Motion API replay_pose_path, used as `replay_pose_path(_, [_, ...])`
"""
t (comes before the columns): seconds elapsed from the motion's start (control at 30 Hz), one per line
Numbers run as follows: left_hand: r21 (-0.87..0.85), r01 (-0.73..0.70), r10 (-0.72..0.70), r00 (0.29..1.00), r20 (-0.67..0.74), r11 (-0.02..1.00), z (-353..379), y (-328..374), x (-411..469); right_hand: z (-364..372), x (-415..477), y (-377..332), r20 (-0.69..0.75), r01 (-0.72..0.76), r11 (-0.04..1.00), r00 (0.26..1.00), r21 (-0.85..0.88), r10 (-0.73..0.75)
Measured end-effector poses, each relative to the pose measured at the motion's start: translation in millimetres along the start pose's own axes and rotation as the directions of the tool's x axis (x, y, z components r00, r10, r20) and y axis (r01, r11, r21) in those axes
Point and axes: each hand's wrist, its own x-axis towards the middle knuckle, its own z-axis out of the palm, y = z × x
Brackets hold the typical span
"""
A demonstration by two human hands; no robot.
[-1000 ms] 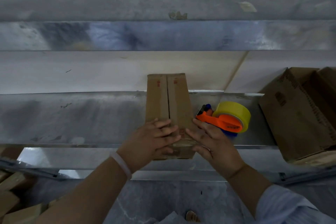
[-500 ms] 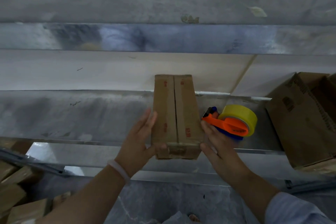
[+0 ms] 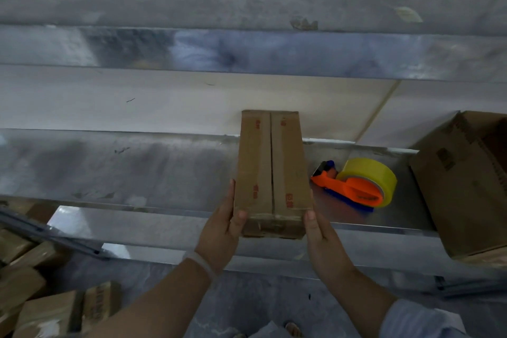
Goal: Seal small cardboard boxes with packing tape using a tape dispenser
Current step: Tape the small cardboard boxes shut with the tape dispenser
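A small brown cardboard box (image 3: 271, 170) lies lengthwise on the metal shelf (image 3: 137, 170), its two top flaps meeting in a bare centre seam. My left hand (image 3: 219, 230) grips the box's near left side, thumb over the top corner. My right hand (image 3: 323, 239) holds the near right side, thumb tip at the top edge. Just right of the box, the orange and blue tape dispenser (image 3: 354, 191) with a yellow tape roll (image 3: 370, 173) lies on the shelf, untouched.
A large open cardboard carton (image 3: 461, 186) stands on the shelf at the right edge. Several small boxes (image 3: 41, 296) are piled on the floor at the lower left. A pale wall rises behind the shelf.
Both hands slid off the top of the box down to its left and right sides. The right hand moved away from the tape dispenser.
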Motion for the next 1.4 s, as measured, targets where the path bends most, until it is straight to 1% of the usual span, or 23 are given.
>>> replay_pose_path(0.07, [0.037,-0.028,0.025,0.996,0.082,0.999,-11.0,-4.3,3.1,-12.5,2.0,3.9,0.069,0.018,0.999,0.998,-0.042,-0.015])
replay_pose_path(0.13, [-0.002,-0.02,0.02,0.99,0.139,1.0,-16.3,-7.4,5.0,-24.7,4.2,7.3,0.126,0.006,0.996,0.992,-0.093,0.006])
replay_pose_path(0.2, [-0.056,0.03,-0.02,0.986,0.168,0.998,-17.2,-8.2,3.8,-31.3,4.0,8.9,0.166,-0.028,0.992,0.985,-0.124,0.049])
replay_pose_path(0.23, [-0.098,0.072,-0.054,0.983,0.177,0.993,-17.0,-6.0,3.4,-31.8,3.4,8.6,0.158,-0.034,0.993,0.986,-0.112,0.051])
replay_pose_path(0.3, [-0.209,0.144,-0.112,0.981,0.161,0.967,-12.9,6.6,3.3,-27.4,2.6,2.0,0.075,-0.012,1.0,0.997,-0.024,0.014])
replay_pose_path(0.37, [-0.263,0.148,-0.132,0.988,0.075,0.953,-2.2,23.4,4.9,-17.3,4.3,-13.0,-0.001,0.015,0.999,1.0,0.046,-0.015])
replay_pose_path(0.4, [-0.272,0.135,-0.129,0.991,0.04,0.953,5.4,29.0,6.4,-10.6,6.2,-20.6,-0.005,0.026,0.998,1.0,0.049,-0.026])
replay_pose_path(0.5, [-0.202,0.114,-0.132,0.989,-0.074,0.973,24.5,38.1,7.1,8.5,9.0,-29.3,-0.072,0.05,0.999,0.996,-0.021,-0.051])
replay_pose_path(0.57, [-0.161,0.1,-0.118,0.987,-0.106,0.982,28.0,35.1,7.3,13.5,10.0,-27.3,-0.11,0.072,0.996,0.991,-0.06,-0.078])
replay_pose_path(0.7, [-0.076,0.071,-0.078,0.993,-0.092,0.995,23.4,27.0,9.3,6.9,16.4,-19.6,-0.06,-0.015,0.985,0.998,-0.174,0.004])
replay_pose_path(0.8, [-0.068,0.084,-0.085,0.996,-0.004,0.994,16.5,25.5,9.6,-0.5,19.7,-18.5,-0.018,-0.032,0.963,0.999,-0.266,0.028])
replay_pose_path(0.83, [-0.059,0.054,-0.052,0.998,0.027,0.997,12.0,27.9,8.8,-4.5,19.3,-18.4,-0.021,-0.017,0.945,1.0,-0.328,0.011])
replay_pose_path(0.87, [0.01,-0.009,0.009,1.0,0.026,1.0,6.2,29.2,7.9,-9.6,18.6,-18.7,-0.03,0.025,0.912,0.999,-0.409,-0.041])
replay_pose_path(0.9, [0.15,-0.102,0.104,0.995,-0.007,0.983,0.1,29.6,7.7,-15.6,17.0,-19.6,-0.032,0.109,0.865,0.989,-0.491,-0.143])
replay_pose_path(0.93, [0.318,-0.216,0.242,0.969,-0.043,0.923,-5.2,29.5,8.7,-21.6,16.0,-21.5,-0.011,0.23,0.801,0.959,-0.553,-0.283])
replay_pose_path(0.97, [0.474,-0.348,0.415,0.909,-0.039,0.808,-8.4,28.4,11.3,-26.9,15.5,-22.3,0.041,0.363,0.726,0.906,-0.584,-0.42])
replay_pose_path(1.0, [0.559,-0.463,0.548,0.837,0.02,0.687,-9.8,28.5,13.9,-30.6,16.0,-21.5,0.098,0.472,0.658,0.848,-0.587,-0.521])
replay_pose_path(1.03, [0.585,-0.549,0.623,0.777,0.094,0.597,-9.5,29.5,16.4,-32.3,17.0,-20.5,0.139,0.538,0.614,0.806,-0.577,-0.576])
replay_pose_path(1.07, [0.576,-0.6,0.653,0.743,0.145,0.555,-8.0,32.1,18.2,-32.6,18.4,-19.8,0.163,0.573,0.591,0.782,-0.568,-0.601])
replay_pose_path(1.1, [0.558,-0.623,0.66,0.732,0.17,0.547,-6.3,34.3,20.0,-32.8,20.2,-19.9,0.178,0.59,0.573,0.769,-0.569,-0.614])
replay_pose_path(1.2, [0.511,-0.651,0.648,0.73,0.219,0.561,-6.1,36.9,25.9,-35.7,26.7,-21.0,0.24,0.613,0.507,0.749,-0.606,-0.618])
replay_pose_path(1.33, [0.479,-0.632,0.602,0.762,0.238,0.61,-28.2,30.8,33.3,-53.7,30.1,-16.1,0.308,0.628,0.554,0.766,-0.547,-0.564])
replay_pose_path(1.4, [0.499,-0.65,0.609,0.745,0.271,0.573,-37.7,22.0,31.1,-59.9,28.4,-14.0,0.346,0.645,0.549,0.757,-0.532,-0.554])
